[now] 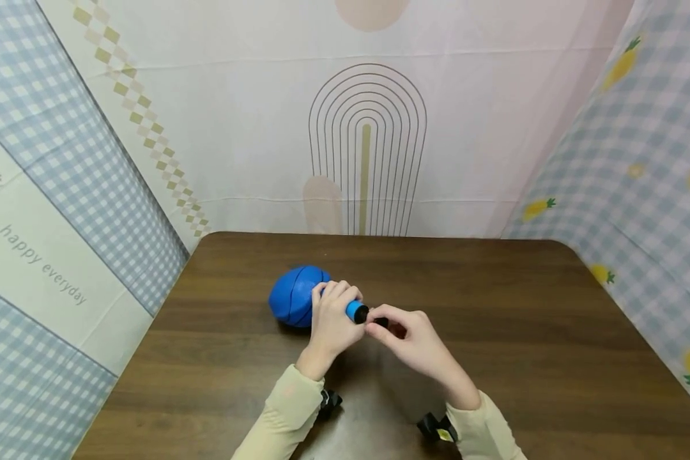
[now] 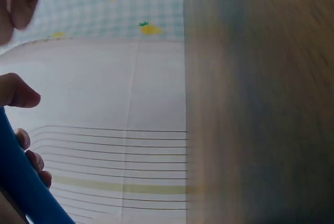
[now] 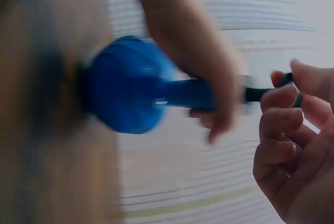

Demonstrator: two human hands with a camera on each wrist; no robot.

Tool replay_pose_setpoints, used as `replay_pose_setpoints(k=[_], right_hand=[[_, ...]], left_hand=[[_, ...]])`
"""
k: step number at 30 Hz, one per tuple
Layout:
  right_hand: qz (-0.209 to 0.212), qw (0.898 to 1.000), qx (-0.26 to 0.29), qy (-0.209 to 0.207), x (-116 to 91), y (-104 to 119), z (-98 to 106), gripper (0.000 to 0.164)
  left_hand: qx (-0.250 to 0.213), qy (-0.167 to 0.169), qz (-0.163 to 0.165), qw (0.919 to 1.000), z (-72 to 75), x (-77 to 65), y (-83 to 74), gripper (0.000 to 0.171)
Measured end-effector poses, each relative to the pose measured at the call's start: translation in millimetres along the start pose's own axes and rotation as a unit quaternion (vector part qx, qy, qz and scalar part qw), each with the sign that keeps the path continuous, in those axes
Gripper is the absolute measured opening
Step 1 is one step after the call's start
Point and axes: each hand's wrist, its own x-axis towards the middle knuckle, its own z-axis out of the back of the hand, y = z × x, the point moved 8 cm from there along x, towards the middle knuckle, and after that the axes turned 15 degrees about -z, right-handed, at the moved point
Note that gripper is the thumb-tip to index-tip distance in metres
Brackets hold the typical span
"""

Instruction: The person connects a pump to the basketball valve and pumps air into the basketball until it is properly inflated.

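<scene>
A blue ball (image 1: 293, 297) with dark seam lines rests on the wooden table, its outline uneven. From it a blue hand pump (image 1: 354, 310) with a black end points to the right. My left hand (image 1: 332, 319) wraps its fingers round the pump's barrel, partly hiding it. With thumb and fingers my right hand (image 1: 411, 338) pinches the black handle (image 1: 382, 322) just right of the barrel. In the right wrist view a dark rod (image 3: 253, 95) shows between barrel and right hand. The left wrist view shows only part of the blue barrel (image 2: 23, 172), with fingertips curled over it.
The brown table (image 1: 523, 306) has rounded far corners. Behind it hangs a pale cloth (image 1: 253, 128) with arch lines, and checked cloths flank both sides. Black wrist straps (image 1: 329, 404) sit at both cream sleeves.
</scene>
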Motion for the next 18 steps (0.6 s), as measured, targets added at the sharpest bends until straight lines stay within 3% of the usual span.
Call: replay_pose_setpoints(k=[5, 8, 13, 18], right_hand=[[0.053, 0.999, 0.000, -0.002, -18.5, 24.3, 29.5, 0.015], [0.072, 0.997, 0.025, -0.004, -23.2, 30.2, 38.3, 0.016], [0.072, 0.997, 0.024, -0.024, -13.6, 21.0, 21.6, 0.003], [0.024, 1.000, -0.013, -0.003, 0.1, -0.8, -2.2, 0.003]], left_hand=[[-0.030, -0.018, 0.033, 0.9988, -1.1, 1.0, 4.6, 0.023], [-0.062, -0.016, 0.039, 0.9972, -7.1, 1.7, -1.4, 0.023], [-0.130, 0.005, 0.044, 0.9905, -22.0, -2.8, -17.4, 0.017], [-0.109, 0.001, 0.020, 0.9939, -22.3, -5.2, -23.1, 0.016]])
